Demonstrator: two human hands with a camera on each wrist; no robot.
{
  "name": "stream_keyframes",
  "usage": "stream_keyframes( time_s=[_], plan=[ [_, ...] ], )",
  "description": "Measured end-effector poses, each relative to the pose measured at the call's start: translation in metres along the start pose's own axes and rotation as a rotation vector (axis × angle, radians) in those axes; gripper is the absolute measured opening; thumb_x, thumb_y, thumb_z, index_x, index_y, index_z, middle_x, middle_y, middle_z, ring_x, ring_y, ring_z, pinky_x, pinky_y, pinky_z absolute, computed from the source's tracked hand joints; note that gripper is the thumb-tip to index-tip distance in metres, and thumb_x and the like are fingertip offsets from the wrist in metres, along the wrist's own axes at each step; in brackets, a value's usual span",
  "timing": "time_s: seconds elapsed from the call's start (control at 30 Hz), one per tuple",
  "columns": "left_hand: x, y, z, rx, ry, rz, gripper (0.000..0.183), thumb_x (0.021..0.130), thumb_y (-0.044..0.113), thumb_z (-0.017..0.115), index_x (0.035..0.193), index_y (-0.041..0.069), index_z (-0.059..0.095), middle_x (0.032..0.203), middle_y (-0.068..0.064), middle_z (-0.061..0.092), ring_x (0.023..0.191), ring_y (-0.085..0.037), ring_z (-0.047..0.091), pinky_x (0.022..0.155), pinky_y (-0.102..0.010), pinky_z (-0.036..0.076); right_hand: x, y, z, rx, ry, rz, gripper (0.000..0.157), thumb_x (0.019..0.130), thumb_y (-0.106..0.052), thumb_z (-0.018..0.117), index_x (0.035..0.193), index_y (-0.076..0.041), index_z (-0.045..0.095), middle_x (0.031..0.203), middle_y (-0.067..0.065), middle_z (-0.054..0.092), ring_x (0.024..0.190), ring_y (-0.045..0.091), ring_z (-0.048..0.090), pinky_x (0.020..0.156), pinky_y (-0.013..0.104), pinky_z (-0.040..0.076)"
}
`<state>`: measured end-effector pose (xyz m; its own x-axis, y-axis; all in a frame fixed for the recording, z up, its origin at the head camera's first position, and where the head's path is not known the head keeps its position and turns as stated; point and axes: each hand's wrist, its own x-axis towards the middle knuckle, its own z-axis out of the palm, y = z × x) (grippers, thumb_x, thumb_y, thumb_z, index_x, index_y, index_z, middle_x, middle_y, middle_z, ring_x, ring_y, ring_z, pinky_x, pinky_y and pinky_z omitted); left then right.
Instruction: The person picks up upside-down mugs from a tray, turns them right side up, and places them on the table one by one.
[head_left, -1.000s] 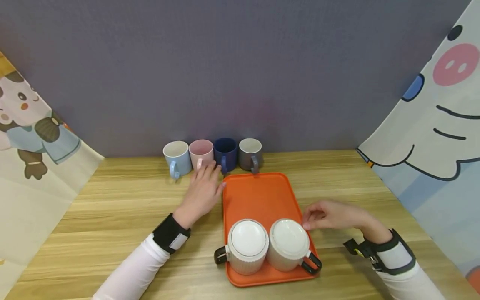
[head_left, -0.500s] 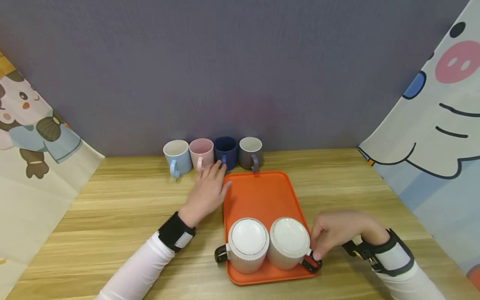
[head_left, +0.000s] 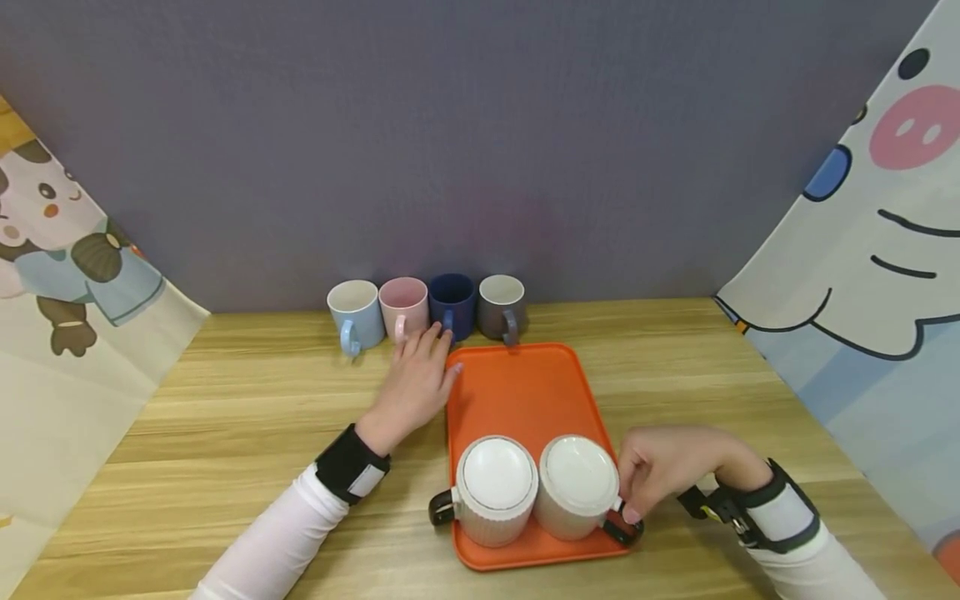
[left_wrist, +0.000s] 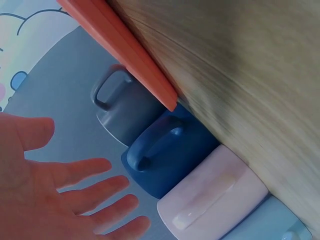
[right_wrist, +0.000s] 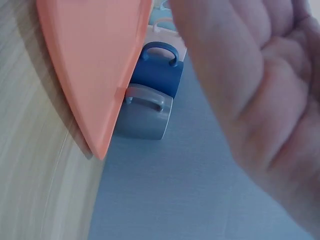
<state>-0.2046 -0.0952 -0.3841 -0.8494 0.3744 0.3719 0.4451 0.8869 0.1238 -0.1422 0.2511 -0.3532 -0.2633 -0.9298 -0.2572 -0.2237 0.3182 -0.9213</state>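
Two white ribbed mugs stand upside down on an orange tray (head_left: 521,392). The left mug (head_left: 497,500) has its black handle pointing left; the right mug (head_left: 577,492) has its black handle pointing to the lower right. My right hand (head_left: 667,467) pinches that right handle between thumb and fingers, covering part of it. My left hand (head_left: 412,383) is spread with fairly straight fingers, holding nothing. Its fingertips reach close to the pink mug (left_wrist: 215,195) and the navy mug (left_wrist: 172,150), overlapping their handles in the head view.
At the back, a light blue mug (head_left: 356,321) and a grey mug (head_left: 501,310) end the upright row, handles facing front. Behind them rises a grey-purple panel (head_left: 480,150). Cartoon-printed sheets flank the wooden table (head_left: 247,417) on both sides.
My right hand has moved down from beside the tray's edge onto the right white mug's handle and pinched it. My left hand has shifted slightly to the right. The mugs look unmoved.
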Motion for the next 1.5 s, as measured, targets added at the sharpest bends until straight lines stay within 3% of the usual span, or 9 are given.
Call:
stream_keyframes(
  time_s=[0.2, 0.3, 0.43, 0.73, 1.07, 1.3, 1.5],
  plan=[
    [-0.001, -0.001, 0.000, -0.001, 0.005, -0.001, 0.052, 0.096, 0.034, 0.052, 0.136, 0.000, 0.048, 0.141, -0.021, 0.044, 0.130, -0.040, 0.040, 0.108, -0.058, 0.029, -0.001, 0.003, -0.002, 0.076, -0.026, -0.052, 0.012, 0.089, -0.004, 0.061, 0.091, 0.007, 0.068, 0.076, 0.028, 0.066, 0.066, -0.004, 0.057, 0.053, 0.015, 0.046],
    [0.000, -0.002, 0.000, -0.006, 0.018, 0.002, 0.052, 0.095, 0.033, 0.054, 0.135, 0.000, 0.049, 0.140, -0.022, 0.045, 0.129, -0.040, 0.041, 0.108, -0.057, 0.030, -0.001, 0.005, -0.004, 0.130, -0.071, -0.084, 0.015, 0.092, -0.001, 0.056, 0.095, 0.010, 0.065, 0.082, 0.030, 0.066, 0.077, 0.001, 0.063, 0.064, 0.030, 0.056],
    [0.000, -0.002, -0.001, -0.008, 0.020, 0.005, 0.052, 0.095, 0.033, 0.054, 0.135, 0.000, 0.049, 0.140, -0.022, 0.045, 0.129, -0.040, 0.041, 0.107, -0.057, 0.031, -0.002, 0.008, -0.008, 0.171, -0.101, -0.093, 0.016, 0.095, 0.000, 0.051, 0.098, 0.013, 0.060, 0.083, 0.034, 0.061, 0.084, 0.003, 0.063, 0.074, 0.042, 0.057],
    [0.001, -0.003, -0.001, -0.018, 0.036, -0.001, 0.052, 0.094, 0.032, 0.056, 0.133, -0.002, 0.049, 0.139, -0.023, 0.046, 0.129, -0.040, 0.041, 0.105, -0.058, 0.032, -0.002, 0.009, -0.011, 0.157, -0.050, -0.085, 0.018, 0.095, -0.002, 0.051, 0.097, 0.015, 0.058, 0.078, 0.034, 0.057, 0.079, 0.001, 0.061, 0.070, 0.027, 0.055],
    [0.001, -0.004, 0.000, -0.006, 0.018, 0.000, 0.052, 0.095, 0.032, 0.054, 0.134, -0.001, 0.049, 0.139, -0.022, 0.046, 0.129, -0.039, 0.042, 0.106, -0.057, 0.032, -0.004, 0.012, -0.014, 0.157, 0.046, -0.081, 0.016, 0.096, -0.003, 0.051, 0.092, 0.008, 0.062, 0.075, 0.030, 0.058, 0.075, 0.005, 0.061, 0.072, 0.025, 0.054],
    [0.000, -0.005, 0.002, 0.006, 0.017, 0.000, 0.052, 0.095, 0.033, 0.054, 0.134, -0.001, 0.049, 0.139, -0.022, 0.047, 0.129, -0.039, 0.043, 0.106, -0.057, 0.032, -0.003, 0.015, -0.017, 0.194, 0.043, -0.094, 0.016, 0.096, -0.001, 0.049, 0.089, 0.010, 0.058, 0.075, 0.032, 0.055, 0.075, 0.003, 0.062, 0.072, 0.027, 0.055],
    [0.001, -0.006, 0.004, -0.016, 0.037, 0.001, 0.051, 0.095, 0.031, 0.055, 0.133, -0.002, 0.050, 0.137, -0.023, 0.048, 0.127, -0.039, 0.044, 0.105, -0.057, 0.034, -0.005, 0.018, -0.022, 0.274, 0.059, -0.030, 0.020, 0.097, -0.001, 0.046, 0.088, 0.014, 0.054, 0.073, 0.030, 0.053, 0.071, 0.012, 0.059, 0.072, 0.031, 0.056]
  ],
)
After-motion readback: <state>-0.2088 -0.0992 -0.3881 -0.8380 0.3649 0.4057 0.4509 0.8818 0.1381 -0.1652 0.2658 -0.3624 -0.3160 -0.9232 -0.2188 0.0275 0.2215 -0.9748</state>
